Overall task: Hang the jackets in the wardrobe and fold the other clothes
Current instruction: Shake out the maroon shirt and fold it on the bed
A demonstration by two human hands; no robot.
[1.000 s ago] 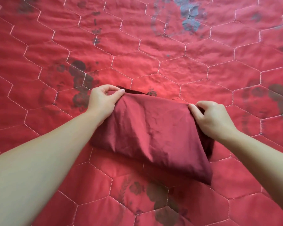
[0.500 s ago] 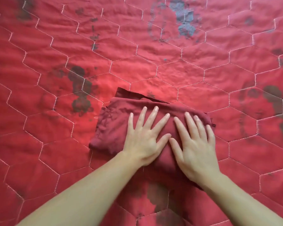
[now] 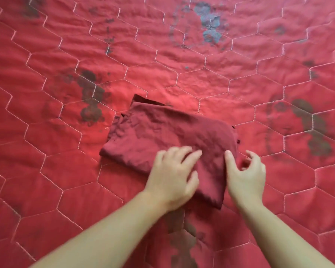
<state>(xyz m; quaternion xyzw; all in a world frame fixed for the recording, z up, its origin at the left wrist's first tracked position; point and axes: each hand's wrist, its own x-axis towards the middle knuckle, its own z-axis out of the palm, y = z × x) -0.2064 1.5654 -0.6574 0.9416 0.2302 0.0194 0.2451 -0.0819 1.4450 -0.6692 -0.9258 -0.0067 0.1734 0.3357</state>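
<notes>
A dark red folded garment (image 3: 168, 136) is seen lying flat on a red quilted bedspread (image 3: 46, 171), roughly in the middle of the view, with its long edges running on a slant from upper left to lower right. Several layers are stacked in it: a darker corner of a lower layer is exposed at its far left end, and small bits of cloth stick out past its right edge. The top surface is marked by fine wrinkles. The left hand (image 3: 172, 176) is laid palm down on the near right part of the garment, with the fingers spread and somewhat bent; it is blurred, so it cannot be told whether the fingertips are pressed into the cloth or merely resting on it, and no cloth is seen gathered in it. The right hand (image 3: 246, 173) is placed at the garment's right edge, partly over the cloth and partly over the bedspread beside it; its thumb is laid on the edge of the cloth while the other fingers are loosely curled and apart, with nothing held between them. Both forearms are bare and enter from the bottom of the view. The bedspread is stitched in pale lines forming large hexagons, and faded grey and dark printed patches are scattered over it, one just left of the garment, one at the far top and one at the right.
</notes>
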